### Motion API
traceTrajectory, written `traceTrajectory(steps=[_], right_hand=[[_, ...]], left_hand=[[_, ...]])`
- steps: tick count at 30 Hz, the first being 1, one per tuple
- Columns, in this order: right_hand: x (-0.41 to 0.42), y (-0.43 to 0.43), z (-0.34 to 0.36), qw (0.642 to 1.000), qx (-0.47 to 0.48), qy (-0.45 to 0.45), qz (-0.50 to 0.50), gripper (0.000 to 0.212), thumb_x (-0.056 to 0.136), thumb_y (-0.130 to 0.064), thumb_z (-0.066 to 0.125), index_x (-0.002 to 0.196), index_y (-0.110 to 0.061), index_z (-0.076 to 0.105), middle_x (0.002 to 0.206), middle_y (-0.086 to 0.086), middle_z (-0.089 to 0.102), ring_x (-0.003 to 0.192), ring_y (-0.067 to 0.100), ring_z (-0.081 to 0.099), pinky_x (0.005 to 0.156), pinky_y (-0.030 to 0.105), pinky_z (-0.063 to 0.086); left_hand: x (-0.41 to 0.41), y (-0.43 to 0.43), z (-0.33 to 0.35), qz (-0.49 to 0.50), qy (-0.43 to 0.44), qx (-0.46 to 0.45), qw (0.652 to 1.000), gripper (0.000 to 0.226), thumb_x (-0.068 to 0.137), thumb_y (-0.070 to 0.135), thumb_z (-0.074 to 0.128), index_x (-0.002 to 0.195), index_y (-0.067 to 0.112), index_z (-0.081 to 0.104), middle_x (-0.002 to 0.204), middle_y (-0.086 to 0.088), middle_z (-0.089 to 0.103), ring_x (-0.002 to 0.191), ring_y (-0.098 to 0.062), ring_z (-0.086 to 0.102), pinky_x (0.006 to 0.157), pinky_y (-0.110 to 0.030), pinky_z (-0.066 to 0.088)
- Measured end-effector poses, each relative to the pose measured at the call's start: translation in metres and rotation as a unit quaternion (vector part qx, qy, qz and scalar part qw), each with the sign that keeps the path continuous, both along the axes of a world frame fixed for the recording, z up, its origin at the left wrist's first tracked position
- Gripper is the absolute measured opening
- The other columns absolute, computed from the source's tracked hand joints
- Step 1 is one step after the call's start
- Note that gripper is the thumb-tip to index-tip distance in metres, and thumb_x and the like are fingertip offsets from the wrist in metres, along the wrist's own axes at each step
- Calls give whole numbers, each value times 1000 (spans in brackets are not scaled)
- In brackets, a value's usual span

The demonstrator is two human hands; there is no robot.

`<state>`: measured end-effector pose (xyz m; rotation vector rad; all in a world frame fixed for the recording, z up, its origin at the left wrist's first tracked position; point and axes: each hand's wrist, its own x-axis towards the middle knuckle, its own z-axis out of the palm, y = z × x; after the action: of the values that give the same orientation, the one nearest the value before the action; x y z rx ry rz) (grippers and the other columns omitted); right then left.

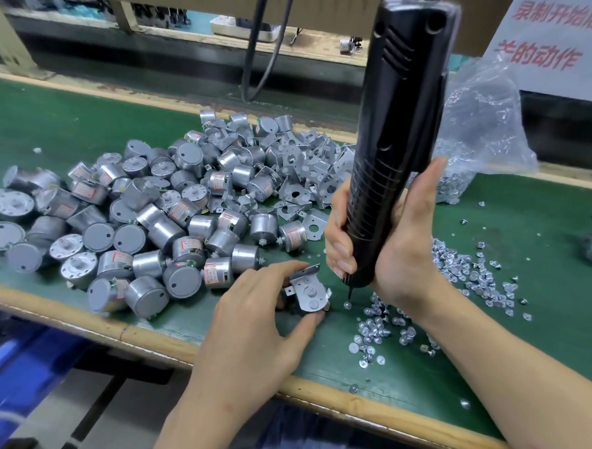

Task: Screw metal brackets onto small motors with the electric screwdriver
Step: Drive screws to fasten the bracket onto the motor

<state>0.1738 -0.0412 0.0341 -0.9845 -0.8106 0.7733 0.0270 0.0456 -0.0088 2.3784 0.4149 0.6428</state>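
Note:
My right hand grips the black electric screwdriver, held nearly upright. Its bit tip touches a loose screw on the green mat, just right of the part in my other hand. My left hand holds a small motor with a metal bracket on top, thumb at its near edge and fingers on its far side. The motor body is mostly hidden under the bracket and my fingers.
A big pile of silver motors covers the mat to the left, with loose brackets behind. Screws lie scattered to the right. A clear plastic bag of screws stands at the back right. The table's wooden front edge is close.

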Motion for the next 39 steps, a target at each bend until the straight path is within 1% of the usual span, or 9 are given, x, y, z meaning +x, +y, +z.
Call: traceTrajectory(steps=[3,9,17,20,30,33,35,37,39], right_hand=[[1,-1,2,1000,13,4,-19,77,61,-96,44,70,-21,58,52,-1,48,40,14,41,43,25,35],[1,-2,3,999,17,1,-33,77,60,-96,44,70,-21,57,53,0,47,41,15,42,44,26,36],[0,-2,2,1000,9,2,-12,78,60,-96,45,71,-20,57,53,-1,48,41,14,42,44,25,36],[0,-2,2,1000,6,-5,-10,77,61,-97,42,70,-21,58,52,-2,48,41,14,42,44,29,34],[1,-2,1,1000,7,-1,-3,77,62,-96,45,71,-21,58,52,-2,48,40,14,41,43,28,33],[1,-2,1,1000,9,-2,-1,76,63,-96,45,72,-21,58,52,-1,48,39,15,41,43,25,35],[1,-2,1,1000,14,-4,-4,76,65,-95,44,72,-21,58,52,-1,48,39,15,41,42,28,34],[1,-2,1,1000,18,-4,-2,75,66,-94,44,72,-20,58,52,-1,49,39,15,41,42,29,33],[0,-2,1,1000,21,5,9,75,65,-94,45,72,-21,59,52,-1,48,39,15,41,43,27,34]], left_hand=[[0,0,0,-1,-2,-1,1000,47,77,32,82,120,27,62,102,22,62,91,-3,59,80,-21,46],[0,0,1,-2,-1,0,1000,48,76,30,82,119,27,62,103,23,62,90,-1,58,81,-17,44],[-1,0,1,-4,2,-5,1000,48,76,30,82,120,26,62,102,22,62,90,-3,59,82,-21,46],[0,0,1,-3,5,-9,1000,47,76,31,82,119,26,63,102,21,63,91,-3,59,81,-20,46],[0,3,0,-4,11,-15,1000,48,76,31,83,119,27,63,103,21,63,93,1,58,84,-13,43],[0,3,0,-5,11,-17,1000,48,76,31,82,120,27,62,104,21,63,96,1,58,86,-14,43],[0,3,0,-4,11,-18,1000,48,76,31,82,120,27,62,104,20,64,96,1,58,87,-14,43],[-1,3,0,-4,13,-24,1000,48,76,31,82,119,27,63,103,19,65,97,1,59,86,-14,44],[-1,4,0,-3,14,-33,999,48,75,31,83,118,28,63,100,16,66,94,-1,61,83,-17,45]])
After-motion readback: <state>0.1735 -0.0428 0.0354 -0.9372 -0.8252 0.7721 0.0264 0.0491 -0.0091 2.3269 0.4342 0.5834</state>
